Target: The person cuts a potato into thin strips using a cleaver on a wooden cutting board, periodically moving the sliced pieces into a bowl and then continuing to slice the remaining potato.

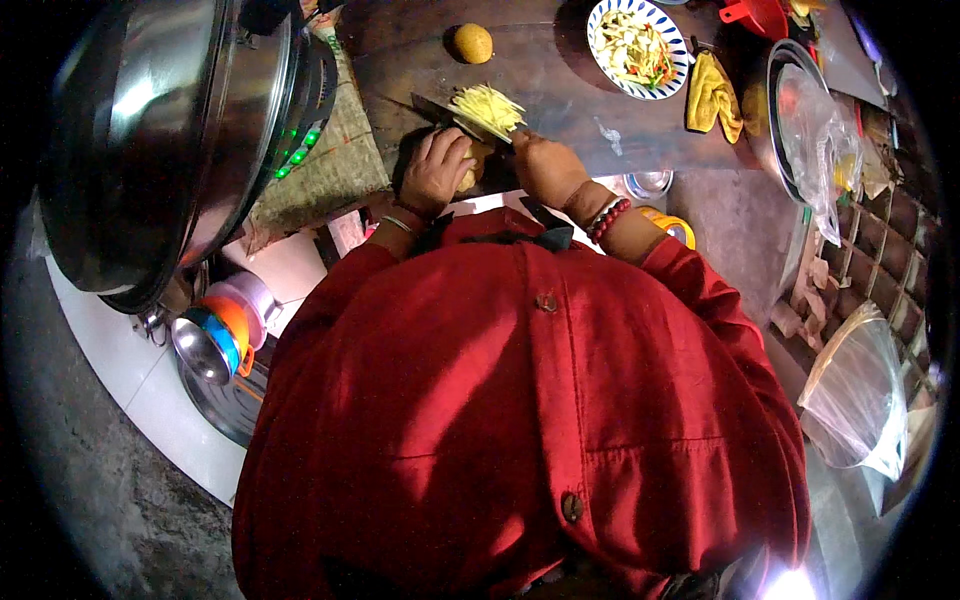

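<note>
My right hand (547,166) is closed on the handle of a kitchen knife (484,129), whose blade lies across the dark wooden table (540,82). A pile of thin pale strips, apparently potato (489,107), rests on and beyond the blade. My left hand (436,166) presses its fingers on a brownish peeled-looking piece (469,171), partly hidden under them, just on the near side of the knife. Farther back on the table sits a round yellow-brown potato (473,43). To the right, a blue-patterned white plate (636,49) holds pale strips, white slices and red and green bits.
At the left stands a large metal pot (165,135) with green lights at its base. A yellow cloth (712,97) lies right of the plate, beside a metal basin (787,112) with a plastic bag. Colourful bowls (217,337) are low at the left; yellow tape (669,227) is below the table edge.
</note>
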`<state>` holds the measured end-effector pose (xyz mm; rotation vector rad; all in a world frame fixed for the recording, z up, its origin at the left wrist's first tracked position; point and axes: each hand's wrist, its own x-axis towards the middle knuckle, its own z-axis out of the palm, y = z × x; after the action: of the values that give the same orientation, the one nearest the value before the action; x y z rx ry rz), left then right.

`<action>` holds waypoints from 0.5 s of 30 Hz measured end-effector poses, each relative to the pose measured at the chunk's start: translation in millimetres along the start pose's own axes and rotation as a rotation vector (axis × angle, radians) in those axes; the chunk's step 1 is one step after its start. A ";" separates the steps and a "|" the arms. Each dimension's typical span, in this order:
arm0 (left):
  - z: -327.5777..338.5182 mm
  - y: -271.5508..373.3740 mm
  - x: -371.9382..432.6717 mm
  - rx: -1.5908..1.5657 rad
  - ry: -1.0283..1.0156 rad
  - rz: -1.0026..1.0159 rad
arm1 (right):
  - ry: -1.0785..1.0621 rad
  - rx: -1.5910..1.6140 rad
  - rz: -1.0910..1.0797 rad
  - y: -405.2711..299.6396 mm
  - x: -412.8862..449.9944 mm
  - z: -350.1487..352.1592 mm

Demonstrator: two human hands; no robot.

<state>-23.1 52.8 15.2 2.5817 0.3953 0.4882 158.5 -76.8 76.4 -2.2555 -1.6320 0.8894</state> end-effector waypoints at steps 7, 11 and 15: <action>-28.3 4.8 -6.5 0.076 0.070 0.200 | 0.004 0.012 0.028 -2.4 -0.7 -1.9; -31.5 7.2 -34.2 -0.027 -0.110 -0.096 | -0.021 0.017 0.057 -3.6 0.7 -4.1; -27.4 1.2 -33.1 0.094 -0.086 -0.011 | 0.006 0.001 0.014 -3.2 0.9 -2.5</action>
<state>-63.7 50.9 29.5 2.6788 0.4109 0.3608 157.6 -74.4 79.7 -2.2692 -1.6149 0.8851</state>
